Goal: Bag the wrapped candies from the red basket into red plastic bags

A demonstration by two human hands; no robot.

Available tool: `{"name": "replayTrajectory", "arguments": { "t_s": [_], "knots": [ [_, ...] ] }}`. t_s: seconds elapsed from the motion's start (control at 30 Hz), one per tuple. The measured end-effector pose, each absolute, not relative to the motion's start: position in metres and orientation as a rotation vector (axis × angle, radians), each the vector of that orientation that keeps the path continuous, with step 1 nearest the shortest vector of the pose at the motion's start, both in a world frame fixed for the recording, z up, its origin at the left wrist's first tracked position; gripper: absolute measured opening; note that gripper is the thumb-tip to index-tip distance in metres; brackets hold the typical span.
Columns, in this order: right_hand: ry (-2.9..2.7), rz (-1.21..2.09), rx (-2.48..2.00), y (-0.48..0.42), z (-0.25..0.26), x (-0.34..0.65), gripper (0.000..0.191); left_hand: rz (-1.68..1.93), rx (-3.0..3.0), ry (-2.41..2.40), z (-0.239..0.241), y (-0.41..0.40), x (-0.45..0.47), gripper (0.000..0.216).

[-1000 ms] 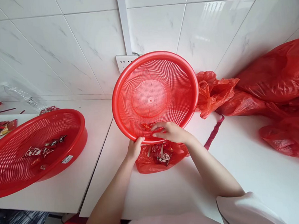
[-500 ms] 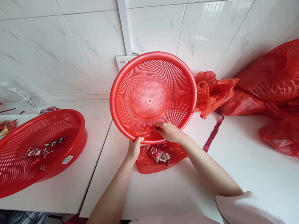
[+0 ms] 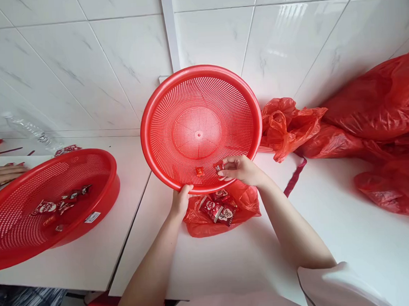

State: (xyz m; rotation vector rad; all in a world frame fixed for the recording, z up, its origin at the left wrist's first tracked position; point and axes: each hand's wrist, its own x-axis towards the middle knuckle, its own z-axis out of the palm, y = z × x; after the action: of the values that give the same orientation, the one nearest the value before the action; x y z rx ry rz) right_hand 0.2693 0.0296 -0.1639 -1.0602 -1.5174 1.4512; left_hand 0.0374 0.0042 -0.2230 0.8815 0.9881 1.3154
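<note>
A round red plastic mesh basket (image 3: 197, 112) is tilted up towards me above the table. My left hand (image 3: 182, 200) grips its near rim, thumb on top. Inside the basket's lower side, my right hand (image 3: 238, 169) pinches a small red wrapped candy (image 3: 219, 166) between thumb and fingers. Another small red-orange wrapped piece (image 3: 199, 171) lies on the mesh to its left. Just below the rim, an open red plastic bag (image 3: 198, 228) rests on the table with several dark red and white snack packets (image 3: 224, 214) in it.
On the left, a second red mesh basket (image 3: 115, 189) holds several packets. Another person's hand (image 3: 5, 175) is over a white tray (image 3: 36, 160) behind it. A clear bottle (image 3: 32, 130) lies by the wall. Full red bags (image 3: 370, 112) and a crumpled bag (image 3: 288, 125) occupy the right.
The basket has shifted slightly left and up. My right hand has lifted a candy off the mesh and moved right, leaving one piece behind. The other person's hand has come further into view.
</note>
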Motion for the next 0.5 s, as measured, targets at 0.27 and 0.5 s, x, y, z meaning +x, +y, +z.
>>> {"name": "replayTrajectory", "arguments": {
  "t_s": [0.27,0.5],
  "knots": [
    [-2.207,1.541,-0.943,0.016,-0.141,0.277,0.03,1.289,0.882,0.996,-0.224,0.003,0.038,0.011],
    [-2.121,0.808,-1.221,0.021,-0.166,0.249,0.036,1.235,0.849,0.995,-0.219,0.001,0.043,0.025]
  ]
}}
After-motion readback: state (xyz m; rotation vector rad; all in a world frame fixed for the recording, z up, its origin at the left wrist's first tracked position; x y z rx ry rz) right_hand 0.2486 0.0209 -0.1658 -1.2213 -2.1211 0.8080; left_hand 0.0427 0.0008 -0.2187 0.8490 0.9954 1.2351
